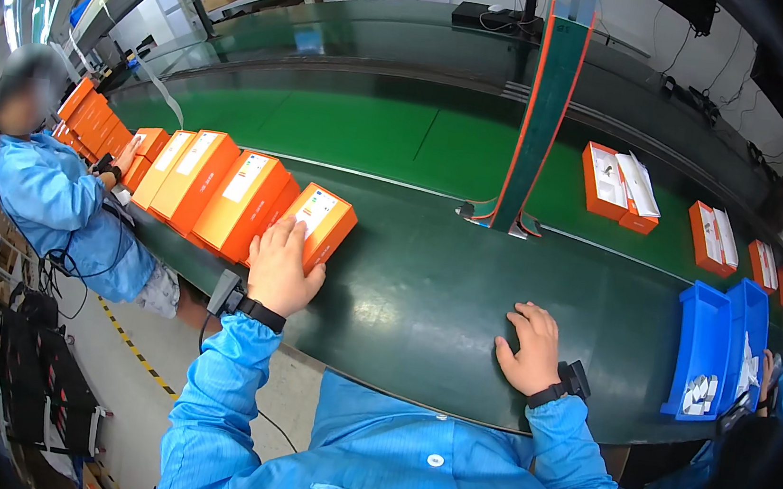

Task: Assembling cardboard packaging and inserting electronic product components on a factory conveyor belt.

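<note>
My left hand [282,271] is at the near end of an orange box [328,228], the last in a row. Its fingers lie over the box's white-labelled face and its thumb comes round the right side, so it grips the box. Left of it, several similar orange boxes [246,196] stand close together, each with a white label. On the dark green worktop [402,322], my right hand [531,350] rests palm down, holding nothing, its fingers apart and slightly bent. Both wrists wear black bands with small devices.
A green post [546,118] with orange edges rises beyond my hands. Open orange boxes [608,183] sit on the green belt [356,131] at right. Blue bins [705,335], one with small white pieces, stand at the right. A co-worker in blue [62,200] handles boxes at left.
</note>
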The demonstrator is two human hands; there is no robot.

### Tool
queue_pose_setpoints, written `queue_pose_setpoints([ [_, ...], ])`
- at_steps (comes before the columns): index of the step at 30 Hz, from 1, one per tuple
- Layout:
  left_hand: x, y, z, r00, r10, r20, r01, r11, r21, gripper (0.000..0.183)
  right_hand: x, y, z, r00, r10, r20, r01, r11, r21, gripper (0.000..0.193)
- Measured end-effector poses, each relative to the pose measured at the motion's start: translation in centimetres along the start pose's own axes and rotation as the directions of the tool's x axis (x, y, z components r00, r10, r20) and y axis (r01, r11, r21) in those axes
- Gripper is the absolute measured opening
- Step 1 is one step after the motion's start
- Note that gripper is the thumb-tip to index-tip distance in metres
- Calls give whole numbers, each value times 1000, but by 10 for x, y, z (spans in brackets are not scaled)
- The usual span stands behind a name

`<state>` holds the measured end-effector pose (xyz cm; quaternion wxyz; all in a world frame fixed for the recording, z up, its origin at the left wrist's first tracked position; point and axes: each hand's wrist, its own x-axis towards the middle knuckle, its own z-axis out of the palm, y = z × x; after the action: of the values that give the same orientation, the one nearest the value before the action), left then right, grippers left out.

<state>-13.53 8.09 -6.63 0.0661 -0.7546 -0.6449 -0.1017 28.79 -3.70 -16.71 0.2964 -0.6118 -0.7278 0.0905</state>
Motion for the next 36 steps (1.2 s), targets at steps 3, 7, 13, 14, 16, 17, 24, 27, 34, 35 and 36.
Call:
queue_pose_setpoints([
  [3,7,-9,-2,1000,-22,-15,20,995,-93,77,0,0,0,1000,-5,-6,5,1000,1,44],
  [7,14,4,-22,996,-84,29,88,976,-198,74,-3,2,1,1000,-17,-23,17,1000,3,42],
  [13,-19,49,-27,981,106,-162,-177,826,-535,83,-15,-2,-1,991,93,-93,-57,940,336,46],
  [14,-28,68,-33,977,136,-163,-209,751,-626,84,-20,-8,-1,991,120,-53,-89,910,405,68],
  [16,-49,97,-28,969,187,-161,-241,574,-783,88,-20,-41,-6,998,69,3,-51,709,703,94],
  [17,-62,109,-20,967,223,-124,-215,449,-868,91,-18,-62,-6,1000,8,13,-15,585,811,102],
  [24,-106,161,6,937,349,25,99,-197,-975,76,-27,-100,-8,983,-39,181,-170,195,966,116],
  [27,-105,151,4,887,423,184,289,-197,-937,73,-33,-94,-4,992,-28,120,-105,318,942,117],
  [34,-95,138,8,798,553,239,313,-40,-949,88,-36,-92,-2,994,-6,114,-102,395,913,117],
  [35,-93,138,6,797,554,240,315,-43,-948,88,-35,-91,-3,993,-19,120,-101,423,900,117],
  [36,-91,138,4,783,567,257,344,-51,-937,90,-32,-91,-3,992,-17,122,-103,425,899,117],
])
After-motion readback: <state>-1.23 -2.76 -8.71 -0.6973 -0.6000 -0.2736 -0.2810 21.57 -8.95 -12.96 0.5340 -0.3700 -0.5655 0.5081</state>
